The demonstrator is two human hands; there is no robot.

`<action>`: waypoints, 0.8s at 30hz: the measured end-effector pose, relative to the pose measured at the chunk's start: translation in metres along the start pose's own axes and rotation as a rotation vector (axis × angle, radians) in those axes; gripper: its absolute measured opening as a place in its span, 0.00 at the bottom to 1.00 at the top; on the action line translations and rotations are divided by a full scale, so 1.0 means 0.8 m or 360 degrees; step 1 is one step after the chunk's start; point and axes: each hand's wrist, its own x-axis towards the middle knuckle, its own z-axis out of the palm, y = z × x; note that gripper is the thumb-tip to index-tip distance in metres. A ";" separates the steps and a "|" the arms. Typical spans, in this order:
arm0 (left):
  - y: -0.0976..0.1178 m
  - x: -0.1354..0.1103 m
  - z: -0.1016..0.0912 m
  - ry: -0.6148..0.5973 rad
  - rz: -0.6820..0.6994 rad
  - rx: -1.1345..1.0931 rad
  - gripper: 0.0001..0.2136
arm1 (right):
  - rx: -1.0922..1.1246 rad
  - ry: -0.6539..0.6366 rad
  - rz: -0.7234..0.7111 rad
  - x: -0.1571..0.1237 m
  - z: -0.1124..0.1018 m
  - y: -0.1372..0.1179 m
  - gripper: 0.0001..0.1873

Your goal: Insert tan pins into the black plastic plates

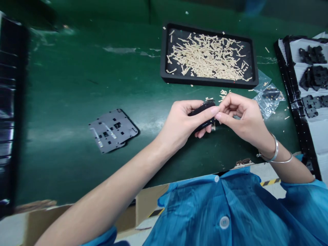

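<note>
My left hand [183,118] is wrapped round a small black plastic part [205,111], thumb along its top and fingers beneath. At the part's right end, the thumb and forefinger of my right hand [241,111] pinch together beside my left thumb. Whatever sits between those right fingertips is too small or hidden to make out. Several pale cream strips [223,93] lie on the table just beyond my hands. To the left rests a flat grey plate [112,130] with square cutouts and two shiny strips, overlapping another piece beneath it.
A black tray [164,68] heaped with cream strips stands at the back. Near my right hand lies a clear plastic bag [269,99] with dark small parts. At the right, a black-edged tray [294,78] carries black plastic parts; a dark rack [15,112] borders the left.
</note>
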 end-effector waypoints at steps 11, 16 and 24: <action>0.001 0.000 -0.002 -0.0064 0.0023 -0.0103 0.15 | 0.0108 0.0008 0.0162 0.002 0.000 -0.004 0.12; 0.001 -0.001 -0.003 -0.0105 -0.0032 -0.0144 0.16 | 0.0161 -0.0029 0.0175 0.004 0.000 0.001 0.15; 0.003 0.002 -0.009 -0.0088 -0.0055 -0.0447 0.11 | 0.0045 0.0386 -0.0082 -0.001 -0.002 0.005 0.11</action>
